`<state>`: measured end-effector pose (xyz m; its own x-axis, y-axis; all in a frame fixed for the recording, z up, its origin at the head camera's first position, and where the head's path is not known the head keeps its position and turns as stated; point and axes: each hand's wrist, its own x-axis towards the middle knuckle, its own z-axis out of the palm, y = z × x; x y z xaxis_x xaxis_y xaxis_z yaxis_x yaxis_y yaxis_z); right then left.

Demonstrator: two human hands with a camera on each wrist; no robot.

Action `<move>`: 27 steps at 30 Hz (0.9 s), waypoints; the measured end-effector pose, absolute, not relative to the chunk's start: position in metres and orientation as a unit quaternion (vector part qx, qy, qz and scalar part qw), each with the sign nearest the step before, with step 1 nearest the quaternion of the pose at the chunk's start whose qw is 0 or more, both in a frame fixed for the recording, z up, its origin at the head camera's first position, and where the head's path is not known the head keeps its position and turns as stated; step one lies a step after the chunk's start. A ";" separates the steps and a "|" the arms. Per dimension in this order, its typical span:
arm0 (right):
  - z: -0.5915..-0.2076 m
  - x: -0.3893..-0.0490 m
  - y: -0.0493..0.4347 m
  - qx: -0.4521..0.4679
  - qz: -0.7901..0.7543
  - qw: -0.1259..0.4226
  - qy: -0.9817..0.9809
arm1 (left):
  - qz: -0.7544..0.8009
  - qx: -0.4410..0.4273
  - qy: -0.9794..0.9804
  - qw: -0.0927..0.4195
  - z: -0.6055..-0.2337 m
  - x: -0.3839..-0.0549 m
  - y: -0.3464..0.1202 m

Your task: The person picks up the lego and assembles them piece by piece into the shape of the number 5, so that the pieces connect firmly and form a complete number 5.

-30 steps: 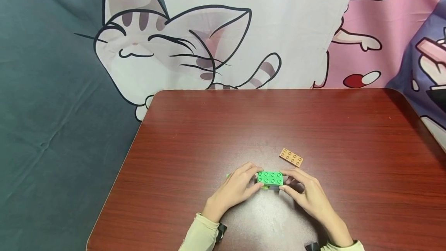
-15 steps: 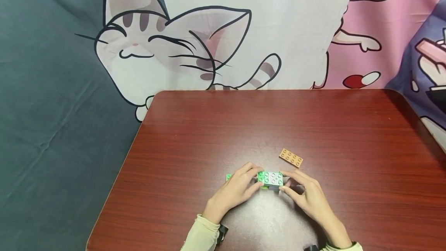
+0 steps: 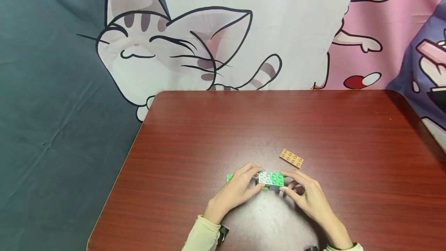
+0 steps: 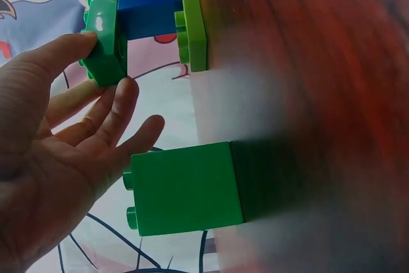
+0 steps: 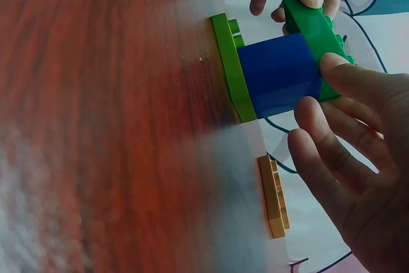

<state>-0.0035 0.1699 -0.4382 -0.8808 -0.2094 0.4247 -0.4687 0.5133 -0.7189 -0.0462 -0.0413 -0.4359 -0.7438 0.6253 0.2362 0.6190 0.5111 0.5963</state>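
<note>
Over the last half second the glare has shifted leftward on the flat, eight-studded bright-green plastic brick (image 3: 271, 179), suggesting slight rocking; left hand (image 3: 235, 189) and right hand (image 3: 311, 197) are nearly unmoved, pinching its opposite ends. It sits atop a smooth, boxy blue plastic block (image 5: 281, 75) on a thin lime-green plastic plate (image 5: 231, 68), over the glossy wood-grained table (image 3: 209, 127). Probably light, stiff, slightly slippery; best gripped at its short ends

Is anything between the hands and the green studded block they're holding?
Nothing visible: the left hand and right hand pinch the green rectangular studded plastic block directly. The tan rectangular studded plastic plate lies apart, beyond the right hand.
</note>
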 end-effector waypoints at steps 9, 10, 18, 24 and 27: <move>-0.461 -0.006 0.177 0.217 0.459 0.126 -0.852 | 0.328 0.358 0.874 -0.010 -0.436 -0.044 -0.043; -0.460 -0.006 0.177 0.216 0.462 0.124 -0.851 | 0.327 0.359 0.874 -0.012 -0.436 -0.044 -0.043; -0.439 -0.002 0.167 0.198 0.479 0.138 -0.844 | 0.334 0.352 0.874 -0.017 -0.437 -0.044 -0.044; -0.428 0.000 0.164 0.191 0.478 0.136 -0.846 | 0.323 0.346 0.880 -0.016 -0.436 -0.042 -0.044; -0.428 -0.001 0.165 0.193 0.474 0.138 -0.848 | 0.303 0.345 0.888 -0.026 -0.434 -0.042 -0.043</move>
<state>-0.0013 0.1649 -0.4279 -0.8879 -0.1961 0.4162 -0.4572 0.4762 -0.7511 -0.0417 -0.0427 -0.4340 -0.7608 0.5967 0.2552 0.6283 0.5787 0.5199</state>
